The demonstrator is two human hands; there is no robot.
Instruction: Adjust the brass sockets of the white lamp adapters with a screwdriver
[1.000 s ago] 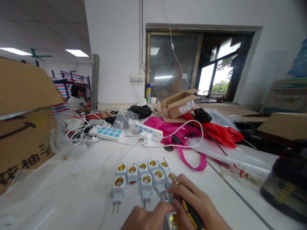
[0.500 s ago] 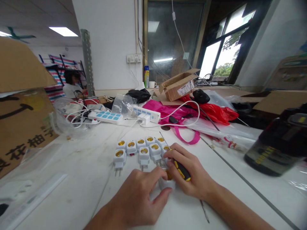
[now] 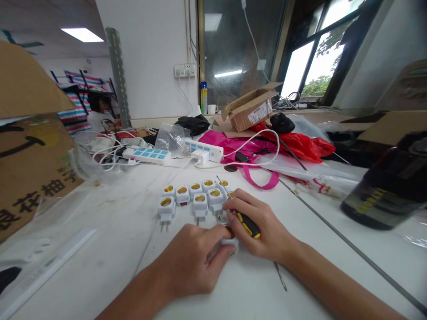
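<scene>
Now, in the head view, your left hand [image 3: 196,253] is nearly closed, with forefinger and thumb pinching a white lamp socket [image 3: 234,244] near the table's middle, between your two hands and on the near side of the others. Your forefinger lies at its gold-lined cup, your thumb lower on the body. Your right hand [image 3: 262,224] curls around a screwdriver [image 3: 249,226] with a black-and-yellow handle; its thin shaft points to the far left, away from the socket you pinch. Whether your right fingers also touch that socket, you cannot tell from this angle.

Another metal shaft [image 3: 280,278] shows on the near side of your right wrist; what it belongs to is hidden.

To handle this well, I'd settle the socket squarely on the table [image 3: 253,295] and pinch it by its walls, leaving the cup clear. Judging by its smooth plastic, it could twist under a light pinch, so brace it with your other fingers. Mind the screwdriver's tip: it reaches over the right end of the grouped sockets [image 3: 200,209], and a careless swing could knock them. Turn the driver only when its shaft is well clear of them, and watch your left fingertips as the point swings near.
</scene>
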